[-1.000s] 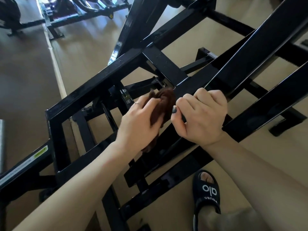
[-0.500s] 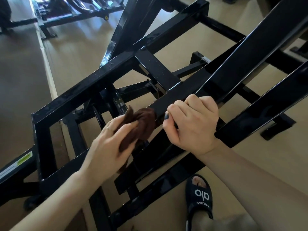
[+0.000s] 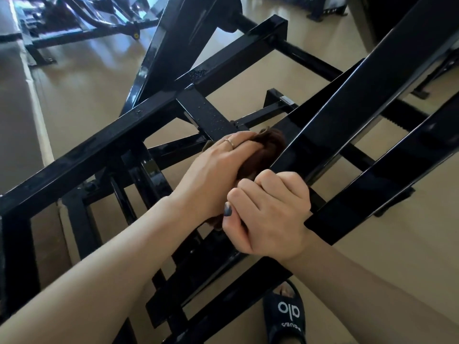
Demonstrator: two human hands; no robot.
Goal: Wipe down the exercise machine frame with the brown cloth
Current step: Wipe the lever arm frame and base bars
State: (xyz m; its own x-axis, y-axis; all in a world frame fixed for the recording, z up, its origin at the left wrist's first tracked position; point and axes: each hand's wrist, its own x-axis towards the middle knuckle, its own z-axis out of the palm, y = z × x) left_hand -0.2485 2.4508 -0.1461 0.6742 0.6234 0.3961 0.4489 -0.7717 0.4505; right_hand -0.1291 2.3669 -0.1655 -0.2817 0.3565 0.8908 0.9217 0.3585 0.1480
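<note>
Black steel frame fills the view, square tubes crossing at angles over a tan floor; one long bar runs from lower left up to a joint near the top, with a short cross tube branching off it toward the hands; water droplets bead on that cross tube and on the joint above it.

Left hand reaches in from lower left, palm down, fingers curled over the cloth and pressing it onto the frame where the cross tube meets the sloping bars; a thin ring sits on one finger; the cloth, brown and bunched, shows past the fingertips at the upper right and again as a small scrap below the wrist, touching the right thumb.

Right hand lies just beside the left, close against it; fingers clenched round a sloping bar, knuckles up, thumb laid along the near side with a dark painted nail; it holds the bar only, not the cloth.

Two more sloping bars run parallel on the right, glossy, catching light along their edges.

Bottom edge: a foot in a black slide with white lettering, on the floor under the frame; top left, well apart, other dark gym equipment stands on the floor, blurred.
</note>
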